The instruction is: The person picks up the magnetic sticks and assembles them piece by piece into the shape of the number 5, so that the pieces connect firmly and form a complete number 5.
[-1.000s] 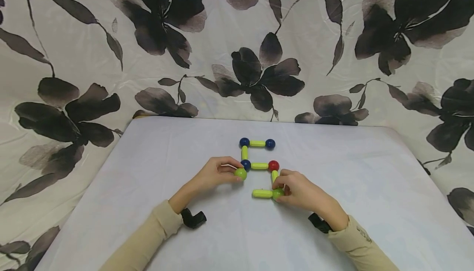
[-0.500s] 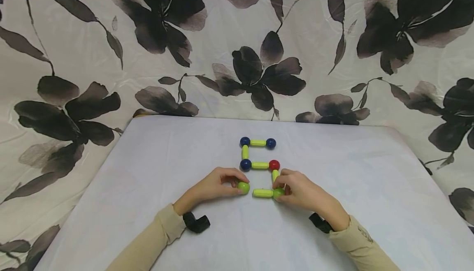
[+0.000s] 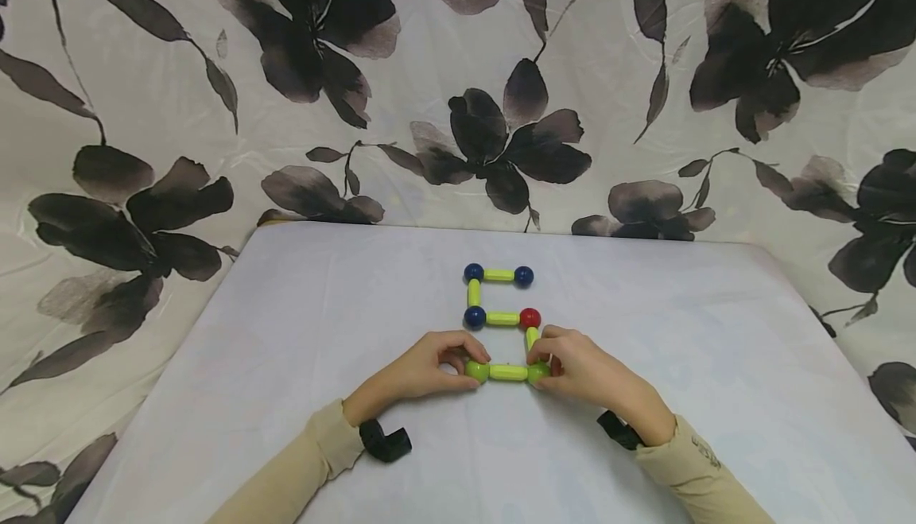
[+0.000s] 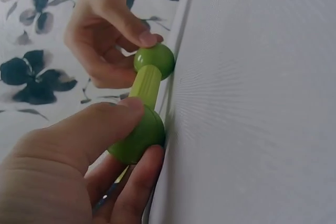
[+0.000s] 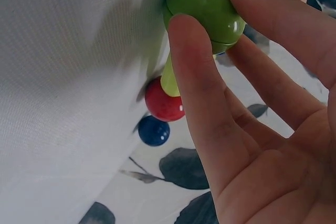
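A chain of yellow-green rods and coloured balls lies on the white table, shaped like an S. At its near left end my left hand (image 3: pixel 429 366) pinches a green ball (image 4: pixel 137 137) between thumb and fingers. That ball meets the left end of the near rod (image 3: pixel 508 373). My right hand (image 3: pixel 588 369) pinches the other green ball (image 5: pixel 206 11) at the rod's right end. From there a partly hidden rod (image 3: pixel 532 337) runs back to the red ball (image 3: pixel 530 318). Beyond it, rods link the blue balls (image 3: pixel 475 317) at the middle left and the far end.
The white cloth of the table (image 3: pixel 286 293) spreads out around the chain on all sides. Behind the table hangs a flower-printed cloth (image 3: pixel 401 47). Black straps (image 3: pixel 385 441) sit at both wrists beneath beige sleeves.
My left hand has moved toward me and slightly right with its green ball, from beside the middle-left blue ball to the near rod's left end. My right hand stays at its ball.
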Demonstrator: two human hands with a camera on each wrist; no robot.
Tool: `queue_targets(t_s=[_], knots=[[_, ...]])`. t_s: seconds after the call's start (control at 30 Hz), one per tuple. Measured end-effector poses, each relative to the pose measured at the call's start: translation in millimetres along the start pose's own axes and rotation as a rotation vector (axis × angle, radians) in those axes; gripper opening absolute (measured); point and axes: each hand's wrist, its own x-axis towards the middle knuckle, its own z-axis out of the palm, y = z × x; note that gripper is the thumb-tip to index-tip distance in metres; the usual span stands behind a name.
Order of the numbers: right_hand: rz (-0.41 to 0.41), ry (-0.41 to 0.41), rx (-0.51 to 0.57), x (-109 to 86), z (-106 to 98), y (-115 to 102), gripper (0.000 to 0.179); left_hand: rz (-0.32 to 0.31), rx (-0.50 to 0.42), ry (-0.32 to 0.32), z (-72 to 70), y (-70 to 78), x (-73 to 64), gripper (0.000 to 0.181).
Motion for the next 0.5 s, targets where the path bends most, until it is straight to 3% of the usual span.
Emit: queue_targets(t_s=[0.33, 0.5], knots=[[0.001, -0.005, 0.001, 0.4, -0.3, -0.3, 0.019, 0.048, 0.012, -0.036, -0.7, 0.2, -0.4, 0.034], [-0.017, 0.006, 0.001, -0.3, 0.6, 1.0, 0.019, 0.055, -0.085, -0.069, -1.5, -1.4, -1.0, 0.031]])
